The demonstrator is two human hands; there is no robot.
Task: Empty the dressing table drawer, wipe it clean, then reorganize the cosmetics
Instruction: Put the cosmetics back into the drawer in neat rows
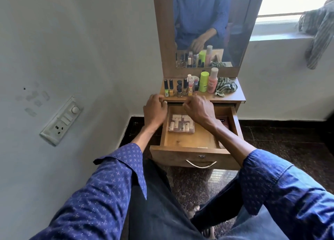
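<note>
Both our hands curl over the open drawer (191, 140): left hand (155, 109) seemingly pinching a small pale item, right hand's (198, 110) grip unclear; clear lipstick case (181, 124) at six o'clock.

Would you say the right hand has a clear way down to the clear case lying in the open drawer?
Probably yes: the right hand hovers just above the clear case, the drawer stands open, and nothing covers the case.
</note>
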